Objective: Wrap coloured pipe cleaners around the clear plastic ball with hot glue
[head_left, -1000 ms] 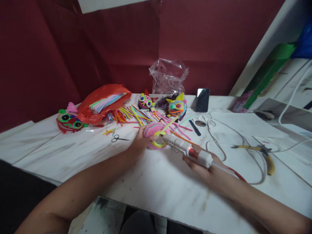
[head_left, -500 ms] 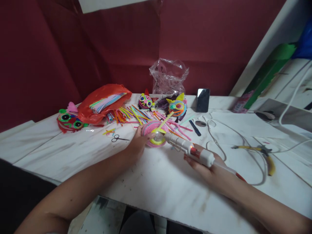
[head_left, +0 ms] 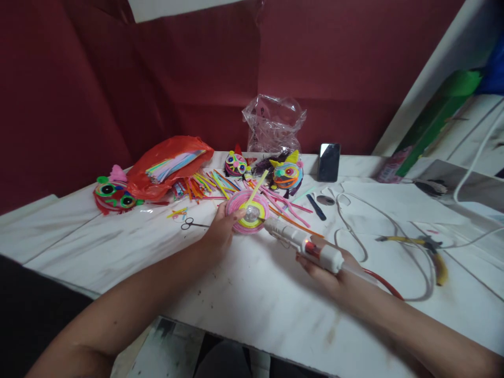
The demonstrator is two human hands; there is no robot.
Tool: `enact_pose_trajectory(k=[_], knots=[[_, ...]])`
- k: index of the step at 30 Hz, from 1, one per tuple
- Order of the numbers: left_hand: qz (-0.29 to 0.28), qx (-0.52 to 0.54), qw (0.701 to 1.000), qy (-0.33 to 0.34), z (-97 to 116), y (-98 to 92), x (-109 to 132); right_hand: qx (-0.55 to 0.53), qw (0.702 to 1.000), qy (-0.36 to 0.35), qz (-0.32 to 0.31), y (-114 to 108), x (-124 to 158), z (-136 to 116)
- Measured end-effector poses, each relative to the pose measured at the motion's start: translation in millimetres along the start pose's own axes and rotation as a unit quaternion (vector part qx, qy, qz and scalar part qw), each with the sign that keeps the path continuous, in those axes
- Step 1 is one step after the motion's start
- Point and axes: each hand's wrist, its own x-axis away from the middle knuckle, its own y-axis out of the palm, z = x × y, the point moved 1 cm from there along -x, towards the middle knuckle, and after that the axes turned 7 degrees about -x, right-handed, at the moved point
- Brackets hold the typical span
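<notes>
Both hands are busy in front of me: the left hand (head_left: 221,227) grips a wound disc (head_left: 252,212) by its left rim, thumb over the face, and the right hand (head_left: 328,265) is wrapped around a glue gun (head_left: 303,245). Below them I have the white marbled table (head_left: 268,294) spreading left to right. Far left on it lies a red bag (head_left: 169,157) with pale strips in its mouth. The glue gun's long axis runs from near right to far left, its nozzle pointing at the disc's right side; I cannot tell whether the tip touches. The disc sits mid-table, round, pink outside with a yellow ring and a greyish centre, its flat face turned toward me. At the far edge a dark phone (head_left: 329,161) stands upright. From the disc's centre a yellow strip (head_left: 260,184) points to the far side, leaning slightly right. Small scissors (head_left: 189,224) lie to the left of the left hand, handles leftward.
</notes>
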Motion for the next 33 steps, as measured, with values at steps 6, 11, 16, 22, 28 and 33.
enact_pose_trajectory(k=[6,11,16,22,28,33], knots=[[0.003,-0.008,1.000,0.005,-0.2,0.3,-0.3,0.002,1.000,-0.011,0.001,-0.4,-0.5,-1.1],[0.008,-0.007,1.000,0.002,1.1,1.1,-0.4,0.004,1.000,-0.017,0.009,1.4,-0.2,-0.7],[0.006,0.005,1.000,0.006,0.8,0.8,-0.4,0.011,1.000,-0.028,-0.002,0.3,-0.2,-1.7],[-0.004,0.002,1.000,0.005,0.3,1.3,-0.2,0.020,0.999,-0.026,0.018,-1.2,-0.8,-2.7],[-0.008,0.004,1.000,0.002,1.1,1.2,0.4,0.029,0.998,-0.052,0.016,-0.4,-1.8,-5.3],[-0.016,0.004,1.000,0.006,1.1,2.5,0.3,0.032,0.998,-0.049,0.014,-2.1,-1.7,-4.1]])
